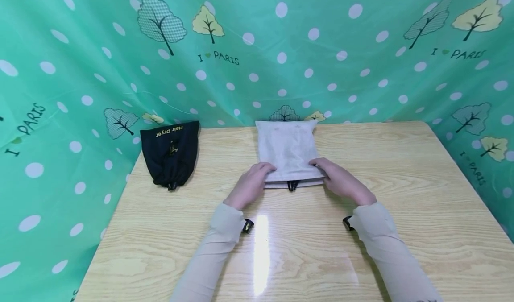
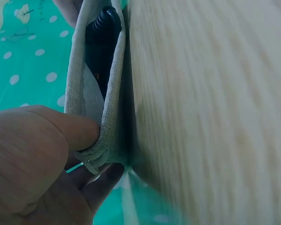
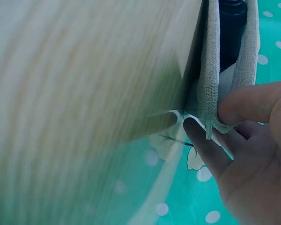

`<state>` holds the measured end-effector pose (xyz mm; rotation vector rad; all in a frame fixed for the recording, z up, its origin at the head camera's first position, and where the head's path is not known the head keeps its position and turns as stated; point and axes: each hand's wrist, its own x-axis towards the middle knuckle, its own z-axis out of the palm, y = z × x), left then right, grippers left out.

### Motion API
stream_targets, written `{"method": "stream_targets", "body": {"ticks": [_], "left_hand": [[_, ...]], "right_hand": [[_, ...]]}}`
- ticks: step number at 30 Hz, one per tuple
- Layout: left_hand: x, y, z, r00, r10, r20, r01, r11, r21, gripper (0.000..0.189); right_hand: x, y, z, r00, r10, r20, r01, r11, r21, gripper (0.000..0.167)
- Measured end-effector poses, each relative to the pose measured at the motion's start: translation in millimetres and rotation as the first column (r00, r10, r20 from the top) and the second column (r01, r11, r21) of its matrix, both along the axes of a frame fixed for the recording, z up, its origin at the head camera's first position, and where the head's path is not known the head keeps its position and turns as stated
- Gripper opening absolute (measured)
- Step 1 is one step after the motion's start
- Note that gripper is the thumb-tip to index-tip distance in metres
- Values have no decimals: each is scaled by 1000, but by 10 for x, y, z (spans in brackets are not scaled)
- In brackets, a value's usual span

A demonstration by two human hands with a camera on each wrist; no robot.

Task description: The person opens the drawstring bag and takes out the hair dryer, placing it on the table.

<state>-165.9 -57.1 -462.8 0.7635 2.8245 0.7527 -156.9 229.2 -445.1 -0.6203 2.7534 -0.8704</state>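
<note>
A light grey cloth bag [image 1: 287,150] lies on the table, its opening facing me. My left hand [image 1: 248,187] pinches the left corner of the opening, thumb at the inner side and fingers outside in the left wrist view. At the right corner, my right hand [image 1: 343,180] grips the cloth the same way. Between the bag's two layers sits a black object [image 2: 105,26] with a ribbed end, which also pokes out at the middle of the opening in the head view. Most of this object is hidden by the cloth.
A black drawstring pouch [image 1: 172,155] printed "Hair Dryer" lies at the table's back left. The wooden table [image 1: 168,248] ends at a green dotted cloth [image 1: 321,79] behind and at the sides. Small black devices [image 1: 247,225] sit at both wrists.
</note>
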Motion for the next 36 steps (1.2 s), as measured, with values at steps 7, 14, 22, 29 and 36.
{"method": "stream_targets", "body": {"ticks": [7, 14, 22, 29, 36], "left_hand": [[-11, -1, 17, 1000, -9, 12, 9, 1000, 11, 51], [6, 18, 65, 997, -7, 71, 7, 1000, 10, 47], [23, 29, 156, 995, -6, 104, 3, 1000, 28, 48], [25, 55, 256, 996, -37, 83, 30, 996, 79, 48], [-3, 67, 257, 997, -4, 72, -2, 997, 74, 44]], "right_hand": [[5, 30, -15, 1000, 4, 7, -4, 1000, 16, 49], [5, 18, -18, 1000, -13, -9, 13, 999, 39, 48], [5, 13, 74, 999, -30, 20, 29, 999, 38, 49], [30, -47, 186, 1000, 24, -17, -24, 999, 34, 62], [36, -171, 206, 1000, -26, -17, 26, 1000, -12, 70]]}}
